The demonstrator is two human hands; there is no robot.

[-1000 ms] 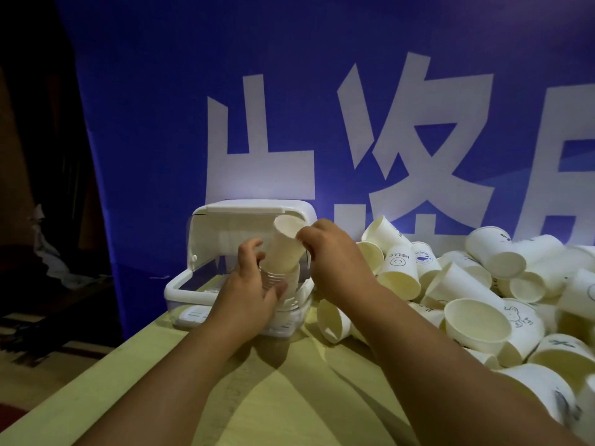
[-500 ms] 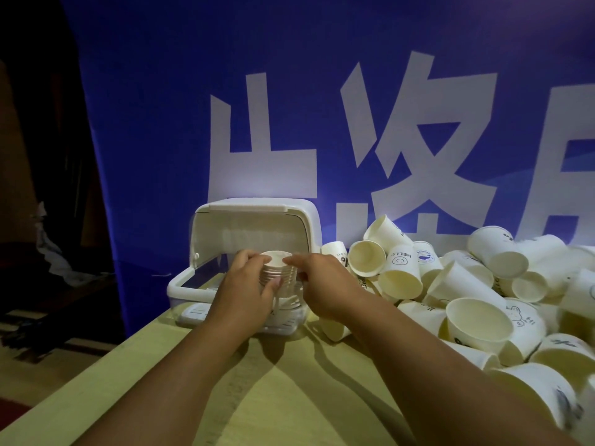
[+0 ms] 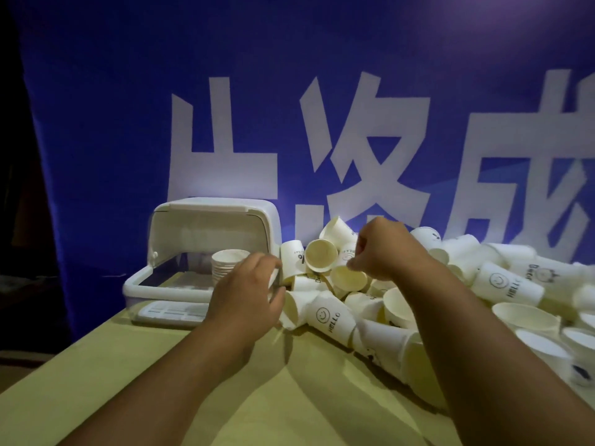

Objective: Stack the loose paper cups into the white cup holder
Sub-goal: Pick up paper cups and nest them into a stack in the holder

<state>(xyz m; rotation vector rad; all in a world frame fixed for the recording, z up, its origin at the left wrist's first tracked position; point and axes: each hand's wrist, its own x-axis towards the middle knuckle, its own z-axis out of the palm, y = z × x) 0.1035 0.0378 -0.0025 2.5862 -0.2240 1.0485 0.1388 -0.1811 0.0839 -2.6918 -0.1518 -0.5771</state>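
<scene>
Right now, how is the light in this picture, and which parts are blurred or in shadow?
Head view: dim overall, far left nearly black, with a bright patch on the banner behind the cup holder. Head view: the arms cast soft shadows on the table. Head view: the loose cups at the right edge look blurred.

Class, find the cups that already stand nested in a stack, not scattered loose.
The stack inside the white cup holder, beside the left hand; the loose cups lie jumbled to its right.
</scene>
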